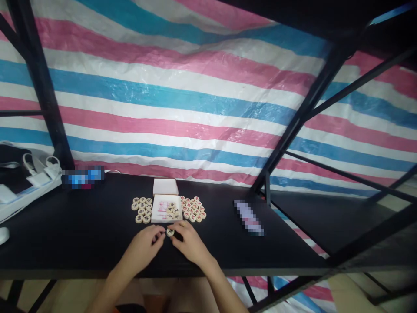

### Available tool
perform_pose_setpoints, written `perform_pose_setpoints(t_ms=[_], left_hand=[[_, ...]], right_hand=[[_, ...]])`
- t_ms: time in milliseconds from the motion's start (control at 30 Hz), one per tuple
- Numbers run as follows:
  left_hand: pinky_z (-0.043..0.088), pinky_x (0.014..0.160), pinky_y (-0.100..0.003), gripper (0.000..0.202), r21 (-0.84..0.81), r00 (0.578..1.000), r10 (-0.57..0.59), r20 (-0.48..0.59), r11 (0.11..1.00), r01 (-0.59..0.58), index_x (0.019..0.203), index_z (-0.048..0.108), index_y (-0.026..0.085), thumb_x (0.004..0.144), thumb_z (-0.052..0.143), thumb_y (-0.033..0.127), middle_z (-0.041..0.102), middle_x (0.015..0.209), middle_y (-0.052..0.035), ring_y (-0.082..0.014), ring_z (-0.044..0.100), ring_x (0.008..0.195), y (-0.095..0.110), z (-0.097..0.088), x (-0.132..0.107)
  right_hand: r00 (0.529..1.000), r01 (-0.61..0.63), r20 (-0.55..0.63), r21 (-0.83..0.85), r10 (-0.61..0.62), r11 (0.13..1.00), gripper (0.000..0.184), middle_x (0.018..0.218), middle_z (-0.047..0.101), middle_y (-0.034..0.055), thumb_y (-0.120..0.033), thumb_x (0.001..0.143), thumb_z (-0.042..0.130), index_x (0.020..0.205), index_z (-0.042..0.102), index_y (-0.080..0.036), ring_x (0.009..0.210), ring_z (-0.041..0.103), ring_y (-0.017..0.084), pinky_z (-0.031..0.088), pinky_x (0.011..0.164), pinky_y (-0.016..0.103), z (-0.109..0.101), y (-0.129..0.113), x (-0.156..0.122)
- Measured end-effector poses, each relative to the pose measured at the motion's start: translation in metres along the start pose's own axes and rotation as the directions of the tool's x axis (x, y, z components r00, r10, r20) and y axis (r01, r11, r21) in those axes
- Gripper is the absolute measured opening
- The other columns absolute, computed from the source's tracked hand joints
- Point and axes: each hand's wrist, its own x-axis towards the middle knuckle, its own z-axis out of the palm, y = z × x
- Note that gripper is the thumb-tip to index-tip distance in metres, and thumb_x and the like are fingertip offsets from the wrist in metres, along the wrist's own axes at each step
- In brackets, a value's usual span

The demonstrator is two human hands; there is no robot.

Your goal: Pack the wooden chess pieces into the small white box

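A round Chinese chess piece (170, 232) with a black character lies between my two hands near the table's front. My right hand (187, 241) closes on it with thumb and index finger. From the other side, the curled fingers of my left hand (148, 245) come close to its edge; whether they touch it or hold anything is hidden. Just beyond is an open white box (156, 218) with red marks on its floor and several black-character pieces (170, 210) in its right part. Black-character pieces (142, 206) form a group at its left, red-character pieces (193, 208) at its right.
Behind the box is a white lid-like tray (165, 187). A blurred-out object (249, 217) lies on the black table (97, 234) at right, another (84, 177) at back left. A power strip with plugs (35, 184) sits far left. Black metal posts (286, 134) frame a striped sheet (169, 95).
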Motion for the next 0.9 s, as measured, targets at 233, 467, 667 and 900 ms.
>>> perform_pose_setpoints(t_ms=[233, 467, 667, 900], left_hand=[[0.046, 0.085, -0.035, 0.029, -0.027, 0.998, -0.026, -0.055, 0.999, 0.025, 0.11, 0.062, 0.022, 0.086, 0.047, 0.028, 0.063, 0.091, -0.0054, -0.0217, 0.058, 0.09, -0.004, 0.019, -0.005], [0.046, 0.085, -0.034, 0.029, 0.028, 1.0, 0.003, -0.003, 1.0, -0.003, 0.108, 0.064, 0.022, 0.088, 0.044, 0.028, 0.061, 0.094, -0.0059, -0.0216, 0.057, 0.092, 0.001, 0.014, -0.006], [0.046, 0.081, -0.032, 0.03, 0.04, 0.998, 0.061, 0.014, 0.997, -0.061, 0.102, 0.067, 0.025, 0.088, 0.041, 0.022, 0.06, 0.092, -0.0048, -0.02, 0.057, 0.089, 0.005, 0.012, -0.008], [0.046, 0.083, -0.032, 0.026, -0.062, 1.0, -0.004, -0.028, 0.998, 0.002, 0.104, 0.065, 0.023, 0.087, 0.045, 0.027, 0.065, 0.095, -0.0053, -0.0209, 0.059, 0.09, 0.001, 0.012, -0.006]], right_hand=[[0.983, -0.118, -0.15, -0.085, 0.104, 0.989, 0.041, 0.098, 0.063, 0.0066, -0.026, 0.077, 0.065, 0.118, 0.057, -0.023, 0.096, 0.057, 0.024, 0.045, 0.088, 0.039, 0.012, 0.008, -0.003], [0.988, -0.1, -0.131, -0.191, 0.076, 0.976, 0.016, 0.09, 0.061, 0.0065, -0.032, 0.083, 0.06, 0.095, 0.064, -0.022, 0.089, 0.056, 0.024, 0.045, 0.081, 0.037, 0.012, 0.0, -0.007], [0.994, -0.09, -0.079, -0.167, 0.078, 0.982, 0.013, 0.09, 0.061, 0.0053, -0.033, 0.085, 0.058, 0.09, 0.065, -0.023, 0.089, 0.057, 0.023, 0.045, 0.081, 0.035, 0.009, 0.0, -0.003], [1.0, -0.017, -0.013, 0.048, 0.018, 0.999, 0.018, 0.094, 0.064, 0.0029, -0.017, 0.083, 0.057, 0.098, 0.062, -0.024, 0.091, 0.059, 0.02, 0.047, 0.082, 0.031, 0.01, -0.003, -0.002]])
